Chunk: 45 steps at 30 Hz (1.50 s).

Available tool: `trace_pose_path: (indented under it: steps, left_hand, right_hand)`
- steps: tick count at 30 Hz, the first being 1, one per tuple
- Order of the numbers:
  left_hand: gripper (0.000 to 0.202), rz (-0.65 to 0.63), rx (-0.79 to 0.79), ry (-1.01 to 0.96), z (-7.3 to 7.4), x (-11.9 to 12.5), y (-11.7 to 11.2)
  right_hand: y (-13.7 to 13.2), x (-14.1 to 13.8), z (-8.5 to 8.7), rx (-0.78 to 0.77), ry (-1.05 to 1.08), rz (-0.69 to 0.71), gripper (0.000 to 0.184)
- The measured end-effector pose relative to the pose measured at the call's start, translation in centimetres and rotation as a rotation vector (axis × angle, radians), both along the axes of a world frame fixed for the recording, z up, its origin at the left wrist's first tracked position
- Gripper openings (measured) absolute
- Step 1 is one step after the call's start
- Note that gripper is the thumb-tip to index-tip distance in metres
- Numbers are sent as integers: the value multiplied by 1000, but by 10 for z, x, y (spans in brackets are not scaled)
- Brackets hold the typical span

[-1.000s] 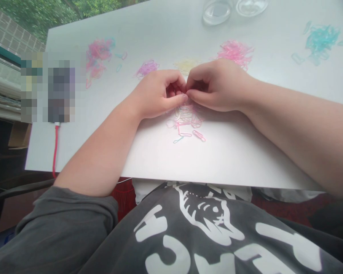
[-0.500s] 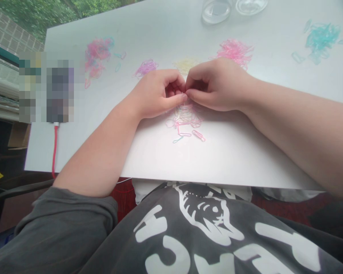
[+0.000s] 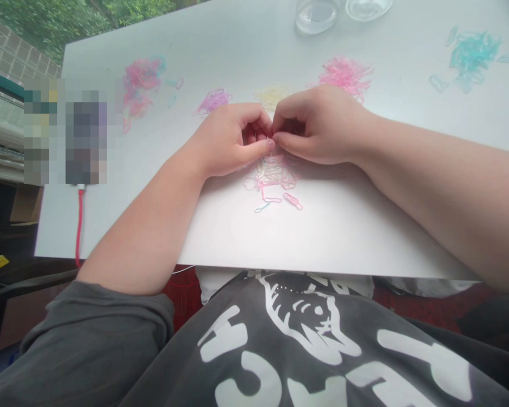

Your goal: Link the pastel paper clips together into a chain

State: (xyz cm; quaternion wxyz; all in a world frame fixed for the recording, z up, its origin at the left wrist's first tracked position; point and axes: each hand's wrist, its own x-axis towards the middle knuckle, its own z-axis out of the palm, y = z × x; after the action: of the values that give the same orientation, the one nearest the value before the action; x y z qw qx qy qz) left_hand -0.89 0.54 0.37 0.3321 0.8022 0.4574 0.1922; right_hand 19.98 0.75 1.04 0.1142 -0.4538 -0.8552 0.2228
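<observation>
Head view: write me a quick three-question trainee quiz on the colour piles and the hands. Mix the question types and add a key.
1. Which pile lies between the purple pile and the pink pile?
2. Which pile is farthest right in the picture? A) purple pile B) pink pile C) teal pile
3. True or false: the left hand and the right hand are close together at the fingertips, with a cluster of pale loops on the table just nearer the wearer.

Key: 1. The yellow pile. 2. C. 3. True.
</observation>
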Motion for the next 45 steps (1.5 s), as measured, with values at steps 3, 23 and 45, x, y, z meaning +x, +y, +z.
trace_pose_path:
  steps: [3, 23, 45]
  left_hand:
    - [19, -8, 21, 0, -2, -1, 1]
    - [11, -33, 64, -22, 0, 0, 1]
    - [13, -82, 152, -45, -7, 0, 2]
  right_hand:
    - [1, 1, -2, 23, -3, 11, 19]
    - [0, -1, 0, 67, 25, 14, 14]
    - [0, 1, 0, 114, -5, 17, 21]
